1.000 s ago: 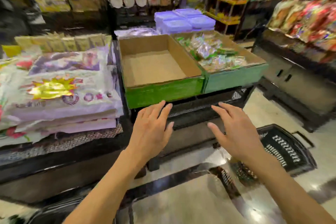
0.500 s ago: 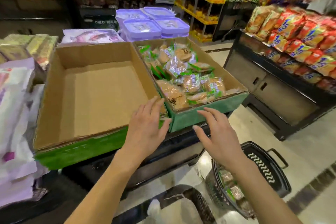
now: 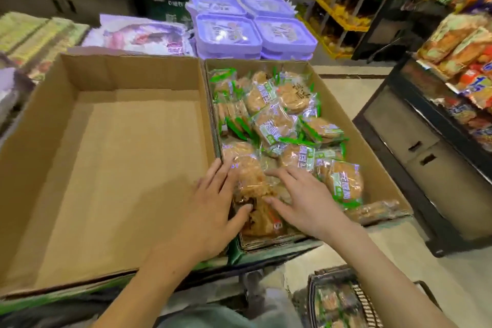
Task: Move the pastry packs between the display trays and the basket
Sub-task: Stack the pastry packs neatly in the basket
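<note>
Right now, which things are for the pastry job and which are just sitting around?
For the job:
- pastry packs
- full tray
- empty tray
- basket on the floor
- left hand and right hand, both reaching into the packs

Just sitting around:
- purple tubs
- snack shelves

Both bare forearms are stretched forward, the left hand and right hand held flat, fingers straight, above the near end of the pastry-filled cardboard tray.
</note>
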`<state>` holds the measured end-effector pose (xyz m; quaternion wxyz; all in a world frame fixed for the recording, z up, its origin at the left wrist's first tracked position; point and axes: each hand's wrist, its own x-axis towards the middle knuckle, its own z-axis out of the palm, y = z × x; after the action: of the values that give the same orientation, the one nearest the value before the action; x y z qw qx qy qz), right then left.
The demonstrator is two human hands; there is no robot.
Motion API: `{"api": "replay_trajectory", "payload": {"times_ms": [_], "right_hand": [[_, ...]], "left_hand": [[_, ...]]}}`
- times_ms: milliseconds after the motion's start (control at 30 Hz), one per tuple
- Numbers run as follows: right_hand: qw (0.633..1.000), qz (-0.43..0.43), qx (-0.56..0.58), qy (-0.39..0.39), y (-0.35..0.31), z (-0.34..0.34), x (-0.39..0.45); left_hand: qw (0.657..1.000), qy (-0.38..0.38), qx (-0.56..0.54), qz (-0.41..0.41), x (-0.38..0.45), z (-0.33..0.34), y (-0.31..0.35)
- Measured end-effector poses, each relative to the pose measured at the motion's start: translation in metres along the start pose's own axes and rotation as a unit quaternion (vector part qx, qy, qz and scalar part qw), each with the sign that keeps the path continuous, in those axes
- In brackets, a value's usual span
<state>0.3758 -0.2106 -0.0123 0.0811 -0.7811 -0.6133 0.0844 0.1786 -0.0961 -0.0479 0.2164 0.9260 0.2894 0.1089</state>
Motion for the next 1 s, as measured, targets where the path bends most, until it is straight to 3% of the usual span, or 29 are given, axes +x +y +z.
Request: {"api": "replay_trajectory", "payload": {"times_ms": [200,300,500,633,767,1000], "right_hand": [[0.974,-0.158,-0.091,-0.133,0.012,0.014,0.059],[0.958,-0.193,-0.109,-0.182,0.02,0.018,0.069],[0.942,-0.227,0.052,-0.242,0.04,-0.001,0.074],[0.946,-0.135,0.254,-0.153,0.07,-0.029,0.077],[0.907,-0.023,0.42,-0.031,0.118,-0.048,0.079],[0.872,0.056,0.484,0.042,0.174,-0.061,0.063]], "left_hand": [[0.999,0.027,0.007,-0.021,0.002,-0.002,0.001],[0.997,0.052,-0.001,-0.048,0.003,-0.004,0.006],[0.991,0.083,0.016,-0.099,0.008,-0.006,0.018],[0.987,0.122,0.032,-0.102,0.024,0.0,0.032],[0.985,0.144,0.039,-0.081,0.05,0.007,0.043],[0.996,0.012,0.068,-0.061,0.085,0.016,0.055]]}}
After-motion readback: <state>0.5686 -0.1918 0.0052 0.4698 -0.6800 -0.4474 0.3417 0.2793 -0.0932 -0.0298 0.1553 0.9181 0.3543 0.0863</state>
